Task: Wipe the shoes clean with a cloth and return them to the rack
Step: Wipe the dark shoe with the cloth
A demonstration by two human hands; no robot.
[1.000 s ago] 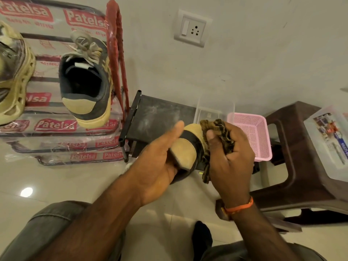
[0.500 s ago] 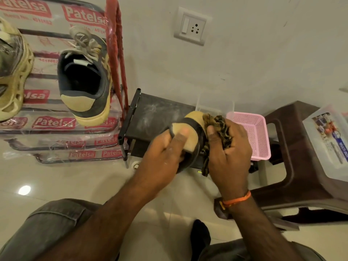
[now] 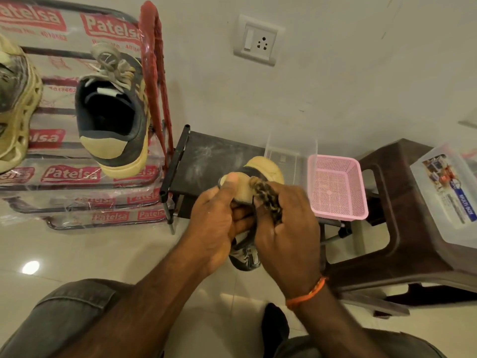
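A dark grey and tan sneaker (image 3: 265, 166) is held heel-up in front of me. My left hand (image 3: 216, 223) grips its heel, thumb pressed on the tan heel patch. My right hand (image 3: 286, 228) grips a brown patterned cloth (image 3: 267, 196) bunched against the shoe's side. The toe and laces (image 3: 245, 257) show below between my hands. Its matching sneaker (image 3: 113, 112) sits on the red-framed shoe rack (image 3: 152, 60) at upper left, beside a yellowish shoe (image 3: 15, 104) at the left edge.
A low black shelf (image 3: 206, 156) stands behind my hands, with a clear box (image 3: 289, 151) and a pink basket (image 3: 335, 187) on it. A brown plastic stool (image 3: 402, 223) at right carries a lidded plastic box (image 3: 449, 192). My knees fill the bottom of the view.
My left hand has shifted round the heel and its thumb now presses the heel patch. The shoe has tilted further upright, and the right hand with the cloth has slid down its side.
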